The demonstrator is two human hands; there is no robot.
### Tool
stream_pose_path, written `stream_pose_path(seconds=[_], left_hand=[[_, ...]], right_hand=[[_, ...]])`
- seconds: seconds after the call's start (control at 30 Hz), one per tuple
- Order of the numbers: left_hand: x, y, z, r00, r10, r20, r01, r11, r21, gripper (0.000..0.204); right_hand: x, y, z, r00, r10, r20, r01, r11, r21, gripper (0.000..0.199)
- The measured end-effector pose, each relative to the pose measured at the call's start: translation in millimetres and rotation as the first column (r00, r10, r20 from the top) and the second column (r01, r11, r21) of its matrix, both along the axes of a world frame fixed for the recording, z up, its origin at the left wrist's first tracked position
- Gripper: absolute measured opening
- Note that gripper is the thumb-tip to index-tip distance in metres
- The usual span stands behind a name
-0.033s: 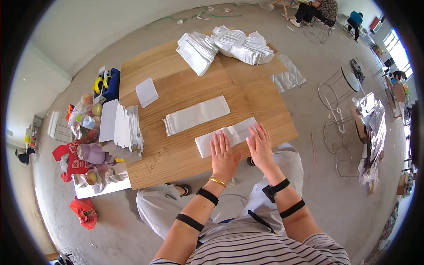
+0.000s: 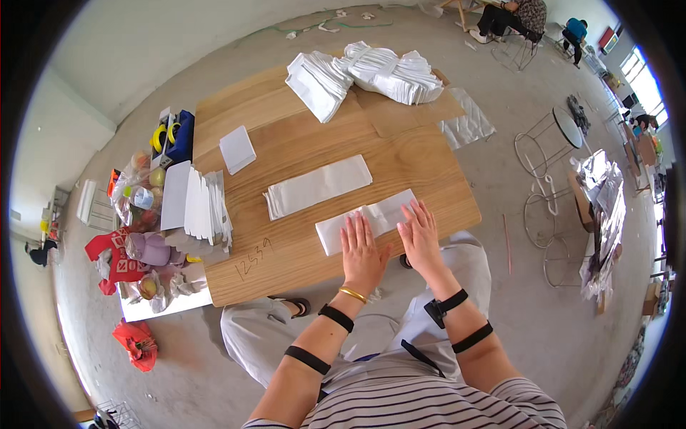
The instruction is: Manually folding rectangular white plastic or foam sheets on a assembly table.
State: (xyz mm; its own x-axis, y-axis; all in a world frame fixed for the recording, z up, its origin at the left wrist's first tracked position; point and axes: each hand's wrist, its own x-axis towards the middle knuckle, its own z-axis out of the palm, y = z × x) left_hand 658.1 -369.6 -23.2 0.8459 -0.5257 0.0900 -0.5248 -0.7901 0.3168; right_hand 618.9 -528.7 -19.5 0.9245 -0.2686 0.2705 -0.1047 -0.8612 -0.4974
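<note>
A long, folded white paper strip (image 2: 331, 236) lies near the front edge of the wooden table (image 2: 300, 268). Flat on its left part rests my left hand (image 2: 364, 254), fingers stretched out. My right hand (image 2: 421, 239) lies on the right part, its fingers straight and slightly apart. Neither hand grips anything. Just beyond is a stack of similar white strips (image 2: 319, 187). A small pile of white cards (image 2: 237, 149) sits farther left. What is under my palms is hidden.
White paper bundles (image 2: 393, 74) lie at the table's far side. Standing white sheets (image 2: 204, 207) line the left edge, beside a blue tape dispenser (image 2: 184, 136) and bagged fruit (image 2: 139, 189). Wire stools (image 2: 547, 143) and silvery film (image 2: 600, 214) are right. A person (image 2: 511, 18) sits far off.
</note>
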Motion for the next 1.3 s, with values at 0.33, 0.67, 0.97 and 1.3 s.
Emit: stream_pose_path(seconds=[0.33, 0.67, 0.97, 1.3], left_hand=[[-2, 8, 6, 1.0, -0.022, -0.001, 0.022, 0.999, -0.028, 0.087], [25, 93, 12, 0.996, -0.086, 0.025, 0.089, 0.988, -0.124, 0.082], [26, 101, -5, 0.987, -0.158, 0.007, 0.157, 0.984, 0.078, 0.087], [44, 98, 22, 0.998, -0.019, 0.054, 0.015, 0.996, 0.083, 0.074]], right_hand=[[8, 18, -3, 0.998, 0.051, -0.024, -0.05, 0.998, 0.035, 0.043], [29, 61, 9, 0.943, 0.317, -0.102, -0.33, 0.933, -0.144, 0.06], [34, 66, -12, 0.926, 0.311, -0.212, -0.352, 0.915, -0.197, 0.073], [34, 47, 6, 0.961, 0.272, -0.055, -0.277, 0.95, -0.142, 0.064]])
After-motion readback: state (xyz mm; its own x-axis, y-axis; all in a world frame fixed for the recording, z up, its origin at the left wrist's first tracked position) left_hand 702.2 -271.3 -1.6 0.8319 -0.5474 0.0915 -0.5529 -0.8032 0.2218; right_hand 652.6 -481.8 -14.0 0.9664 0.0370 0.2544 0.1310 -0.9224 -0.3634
